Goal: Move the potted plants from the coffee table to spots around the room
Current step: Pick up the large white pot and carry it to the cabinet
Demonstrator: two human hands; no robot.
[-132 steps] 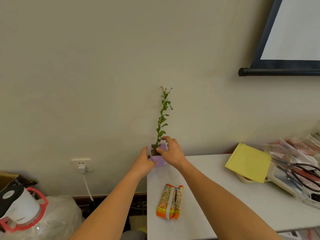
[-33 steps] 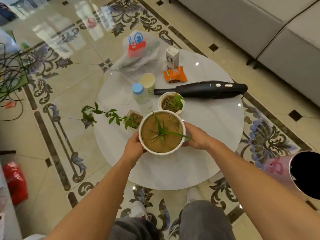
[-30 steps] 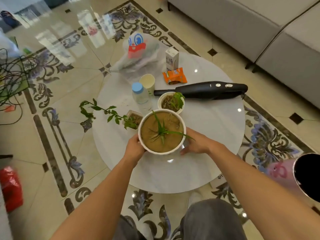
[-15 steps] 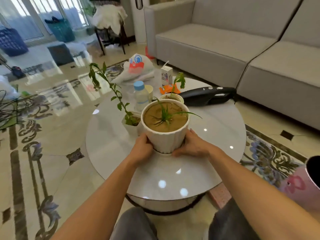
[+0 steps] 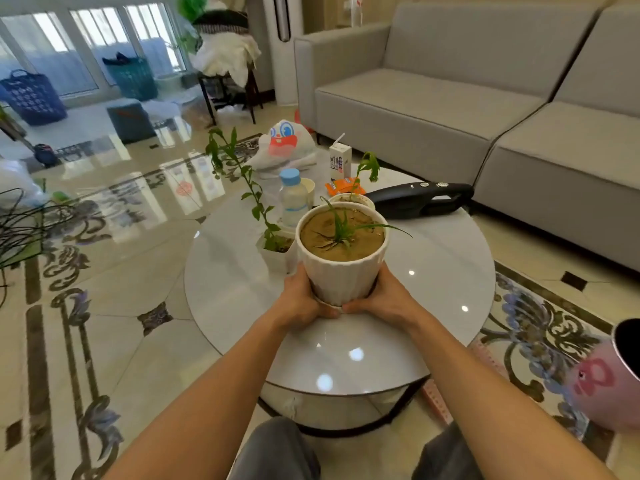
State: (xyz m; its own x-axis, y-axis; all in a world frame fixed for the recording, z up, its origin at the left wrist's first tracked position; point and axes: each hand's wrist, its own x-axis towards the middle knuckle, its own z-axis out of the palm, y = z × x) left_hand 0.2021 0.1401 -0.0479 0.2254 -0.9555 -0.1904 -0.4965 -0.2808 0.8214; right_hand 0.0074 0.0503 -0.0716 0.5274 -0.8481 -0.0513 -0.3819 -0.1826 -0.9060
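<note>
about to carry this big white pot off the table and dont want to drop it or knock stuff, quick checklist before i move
1. Both hands on the pot: ok, left hand and right hand cup the base of the white pot.
2. Pot upright: ok.
3. Saucer under the pot secured: cannot tell.
4. Small square pot close on the left: not ok, its tall stem leans nearby.
5. Water bottle and small round pot behind: ok, apart.
6. Pot clear of the table: cannot tell.

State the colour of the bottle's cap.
Light blue cap on the clear bottle, seen in the head view.
</note>
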